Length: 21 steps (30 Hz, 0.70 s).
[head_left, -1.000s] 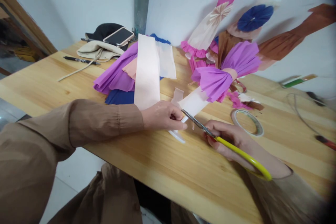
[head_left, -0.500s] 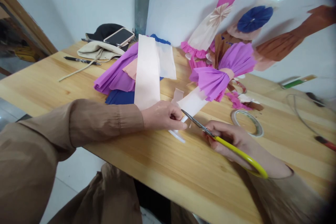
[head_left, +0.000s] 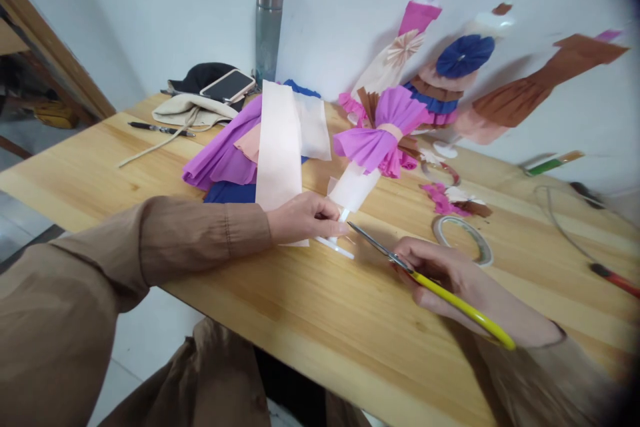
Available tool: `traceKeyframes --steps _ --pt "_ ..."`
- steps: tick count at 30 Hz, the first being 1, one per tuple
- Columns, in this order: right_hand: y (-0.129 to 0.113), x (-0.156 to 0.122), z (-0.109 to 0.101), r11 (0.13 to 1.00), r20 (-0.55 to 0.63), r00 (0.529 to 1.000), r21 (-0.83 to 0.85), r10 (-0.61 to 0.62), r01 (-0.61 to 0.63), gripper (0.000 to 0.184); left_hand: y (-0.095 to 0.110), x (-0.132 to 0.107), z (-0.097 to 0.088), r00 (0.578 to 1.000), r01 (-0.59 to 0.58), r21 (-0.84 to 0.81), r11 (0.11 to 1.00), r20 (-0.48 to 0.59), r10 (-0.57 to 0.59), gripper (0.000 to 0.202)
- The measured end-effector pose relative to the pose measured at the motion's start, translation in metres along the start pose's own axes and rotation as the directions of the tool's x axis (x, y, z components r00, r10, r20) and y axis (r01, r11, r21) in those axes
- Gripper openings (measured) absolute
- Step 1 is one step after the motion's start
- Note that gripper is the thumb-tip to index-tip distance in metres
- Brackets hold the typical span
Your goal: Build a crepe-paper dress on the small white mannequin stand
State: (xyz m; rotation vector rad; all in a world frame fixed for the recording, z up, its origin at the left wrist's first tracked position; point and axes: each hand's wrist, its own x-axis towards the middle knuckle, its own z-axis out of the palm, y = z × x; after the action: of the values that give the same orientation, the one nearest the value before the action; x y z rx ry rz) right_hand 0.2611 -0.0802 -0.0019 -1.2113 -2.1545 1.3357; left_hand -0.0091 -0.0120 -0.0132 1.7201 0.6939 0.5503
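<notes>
My left hand [head_left: 303, 217] is closed, pinching near the lower end of a white stick [head_left: 344, 215] that shows below a white paper piece [head_left: 355, 187]. A pleated purple crepe-paper bow [head_left: 367, 143] with a peach band sits at that piece's upper end. In my right hand [head_left: 470, 273] are scissors with a yellow handle [head_left: 450, 297]; their blades look closed, the tip just right of my left fingertips. A second white stick [head_left: 335, 248] lies on the table under my left hand. The pale paper strip [head_left: 279, 153] lies behind my left wrist.
Purple crepe paper [head_left: 225, 153] and blue paper lie at the left, beside a phone [head_left: 229, 85], a pen [head_left: 160, 129] and a steel bottle [head_left: 269, 33]. Several paper dresses lean on the wall, one with a blue rosette [head_left: 465, 57]. A tape roll [head_left: 485, 250] lies at right.
The scissors' tip has come away from my left fingertips, slightly right and down. The bow piece has shifted left relative to the table, and the view has tilted up a little.
</notes>
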Motion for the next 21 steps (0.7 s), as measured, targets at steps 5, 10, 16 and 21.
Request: traceKeyframes --steps 5,10,16,21 --pt "0.0 -0.013 -0.022 0.992 -0.044 0.997 -0.11 0.055 -0.06 0.038 0.001 0.0 -0.007 0.999 0.026 -0.196 0.98 -0.024 -0.031 0.031" --pt "0.002 -0.017 -0.029 0.983 -0.071 0.994 -0.158 0.084 -0.095 0.038 0.005 -0.002 -0.009 0.997 0.066 -0.293 0.954 -0.016 -0.074 0.039" --pt "-0.009 -0.011 -0.01 0.998 -0.184 0.983 -0.061 -0.015 0.004 0.042 0.008 -0.002 -0.008 0.998 0.054 -0.251 0.967 -0.001 -0.056 0.036" --pt "-0.009 -0.006 -0.006 0.999 -0.154 0.987 -0.045 -0.038 0.031 0.037 0.008 -0.003 -0.009 1.0 0.023 -0.141 0.99 0.004 -0.022 0.034"
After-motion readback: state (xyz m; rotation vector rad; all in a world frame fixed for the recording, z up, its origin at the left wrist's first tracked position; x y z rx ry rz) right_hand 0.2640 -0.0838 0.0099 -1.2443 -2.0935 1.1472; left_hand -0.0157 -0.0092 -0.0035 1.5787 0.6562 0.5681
